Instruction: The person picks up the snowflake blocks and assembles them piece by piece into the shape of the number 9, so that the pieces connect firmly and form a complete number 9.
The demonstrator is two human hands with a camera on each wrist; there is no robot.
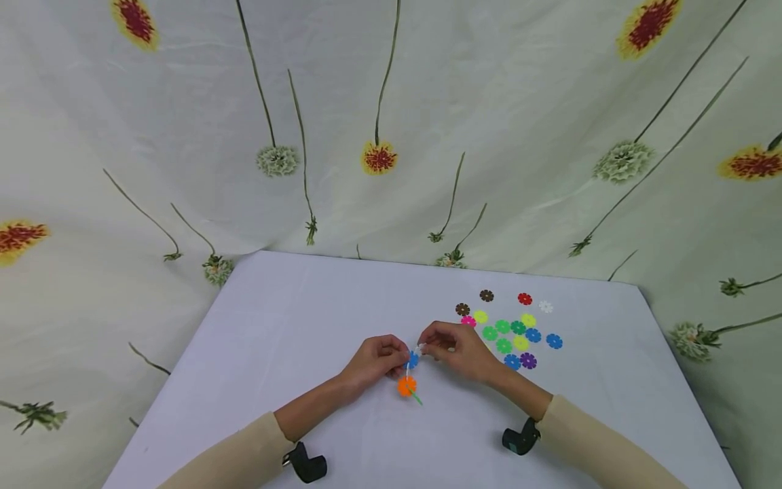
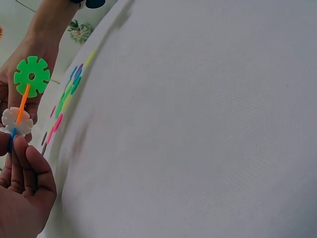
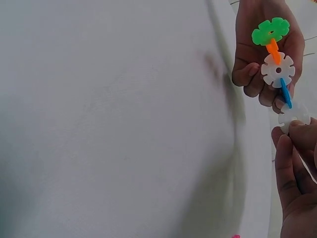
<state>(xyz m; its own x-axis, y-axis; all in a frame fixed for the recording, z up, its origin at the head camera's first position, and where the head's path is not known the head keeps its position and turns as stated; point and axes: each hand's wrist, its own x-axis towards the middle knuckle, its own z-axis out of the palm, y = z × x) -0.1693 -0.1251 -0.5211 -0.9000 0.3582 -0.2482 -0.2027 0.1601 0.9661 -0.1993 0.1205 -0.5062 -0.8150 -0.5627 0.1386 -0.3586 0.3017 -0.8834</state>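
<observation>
Both hands meet over the table, joined by a short chain of notched, flower-shaped interlocking discs. My left hand pinches the chain at its blue disc. From there hang a white disc, an orange disc and a green disc, each slotted into its neighbour at an angle. Between thumb and fingers, my right hand pinches a second white disc, its edge against the blue disc's free end. Fingers cover part of that disc and part of the blue one.
Loose discs lie scattered on the white table beyond and right of the right hand, among them a red disc, a purple disc and a brown disc. A flower-printed cloth hangs behind the table's far edge.
</observation>
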